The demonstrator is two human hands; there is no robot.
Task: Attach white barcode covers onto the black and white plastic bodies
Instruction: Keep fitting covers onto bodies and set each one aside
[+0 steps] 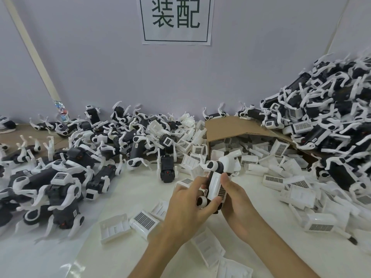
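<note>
Both my hands hold one black and white plastic body (213,167) above the middle of the white table. A white barcode cover (216,186) lies along the side of the body that faces me, its barcode patch near my right thumb. My left hand (187,207) grips the body from the left, fingers curled near a round white leg joint. My right hand (235,199) grips it from the right with the thumb laid on the cover. Whether the cover is fully seated cannot be told.
Loose white covers (143,220) lie near my hands and spill from a tipped cardboard box (220,129) behind. Heaps of black and white bodies fill the left side (60,177) and the right side (331,117). A paper sign (176,19) hangs on the wall.
</note>
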